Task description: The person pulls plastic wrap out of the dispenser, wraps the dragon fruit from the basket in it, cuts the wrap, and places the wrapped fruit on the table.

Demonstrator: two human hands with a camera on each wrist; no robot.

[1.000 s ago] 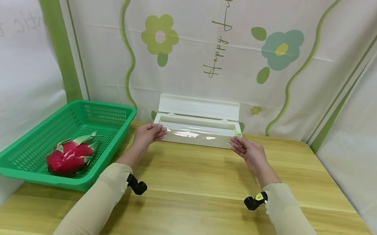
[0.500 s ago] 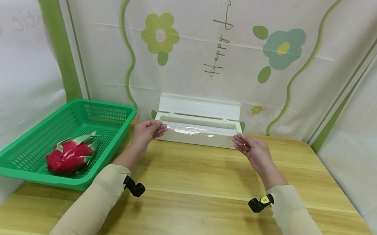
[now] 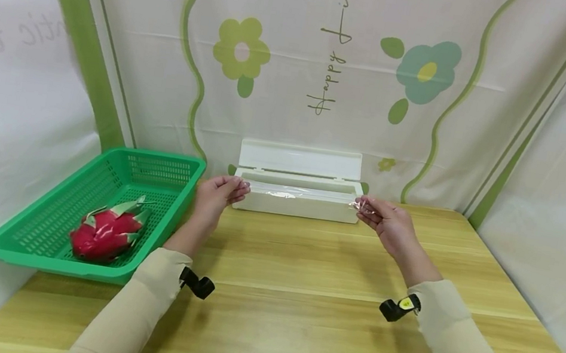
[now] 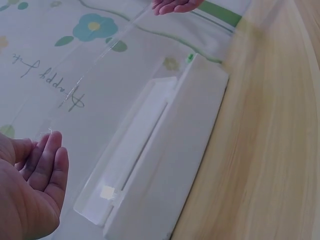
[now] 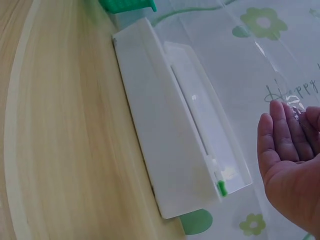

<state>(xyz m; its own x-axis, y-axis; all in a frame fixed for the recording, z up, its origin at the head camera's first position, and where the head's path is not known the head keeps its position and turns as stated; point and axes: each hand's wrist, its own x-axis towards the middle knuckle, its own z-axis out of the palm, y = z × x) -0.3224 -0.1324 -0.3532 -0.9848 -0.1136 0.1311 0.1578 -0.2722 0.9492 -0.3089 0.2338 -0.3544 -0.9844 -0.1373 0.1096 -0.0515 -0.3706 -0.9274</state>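
A clear sheet of cling film [image 3: 286, 191] stretches between my two hands in front of a white cling film box [image 3: 296, 207]. Its left corner is pinched by my left hand [image 3: 216, 196], thumb against fingertips. On the other side my right hand [image 3: 389, 225] pinches the right corner, where the film bunches and shines in the right wrist view. The box stands at the back of the table with its white lid [image 3: 300, 160] raised. In the left wrist view, the film's taut edge [image 4: 75, 90] runs up above the box to the right hand.
A green plastic basket [image 3: 175, 228] stands at the left, holding a red dragon fruit [image 3: 106, 236] with green tips. Behind the box hangs a white curtain [image 3: 302, 40] printed with flowers. Wooden table [image 3: 289, 322] extends in front of the box and to the right.
Both hands have risen a little and drawn slightly apart, the right one moving right. The film has lifted with them and looks straighter. The box and basket stay put.
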